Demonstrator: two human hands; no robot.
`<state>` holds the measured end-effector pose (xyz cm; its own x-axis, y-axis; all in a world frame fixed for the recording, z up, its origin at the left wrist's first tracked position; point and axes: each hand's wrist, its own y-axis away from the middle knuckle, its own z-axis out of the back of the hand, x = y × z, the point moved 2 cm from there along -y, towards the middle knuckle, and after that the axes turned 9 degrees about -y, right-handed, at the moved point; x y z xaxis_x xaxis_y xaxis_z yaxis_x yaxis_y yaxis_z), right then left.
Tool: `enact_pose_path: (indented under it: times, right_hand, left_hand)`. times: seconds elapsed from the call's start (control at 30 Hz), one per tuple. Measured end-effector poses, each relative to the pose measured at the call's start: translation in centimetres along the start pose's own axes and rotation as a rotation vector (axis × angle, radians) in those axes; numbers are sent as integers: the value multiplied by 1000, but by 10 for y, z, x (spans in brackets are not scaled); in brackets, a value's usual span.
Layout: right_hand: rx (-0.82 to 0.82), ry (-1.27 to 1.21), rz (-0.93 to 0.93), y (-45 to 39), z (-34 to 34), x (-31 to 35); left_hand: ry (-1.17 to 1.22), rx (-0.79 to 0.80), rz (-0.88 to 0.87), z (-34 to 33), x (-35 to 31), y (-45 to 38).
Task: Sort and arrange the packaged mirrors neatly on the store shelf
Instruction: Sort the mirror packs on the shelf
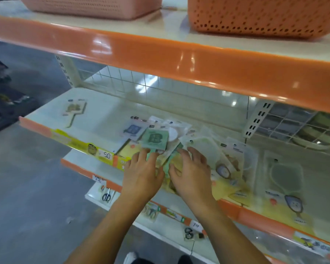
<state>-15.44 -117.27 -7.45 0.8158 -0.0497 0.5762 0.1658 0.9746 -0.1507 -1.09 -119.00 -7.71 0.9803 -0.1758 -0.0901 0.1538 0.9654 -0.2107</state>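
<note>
On the cream store shelf with the orange front lip [236, 207], a loose heap of clear-plastic packaged mirrors [179, 138] lies overlapped at the middle, a green square packet [155, 139] topmost. The left hand [141, 172] rests its straight fingers on that packet's near edge, while the right hand [191, 174], just beside it, curls its grip over a green-and-yellow packet [172, 159]. Pulling one slippery packet could drag its neighbours off the lip; the blur hides the labels, and whether the right thumb pinches I cannot tell.

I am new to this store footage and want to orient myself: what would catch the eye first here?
First, the two hands, left hand and right hand, resting on a messy pile of clear-packaged mirrors at the middle of the cream shelf. Among them a green square mirror pack stands out. Above runs the glossy orange shelf edge, with a perforated orange plastic basket on top.
</note>
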Motion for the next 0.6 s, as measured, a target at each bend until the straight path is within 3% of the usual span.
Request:
enact_pose_path:
  times: [0.33, 0.6]
  right_hand:
    - [-65, 56, -123, -10, -54, 63]
    - [-7, 38, -158, -13, -96, 102]
  left_hand:
    - [68, -9, -114, -9, 94, -29]
    - [98, 0, -151, -17, 146, -39]
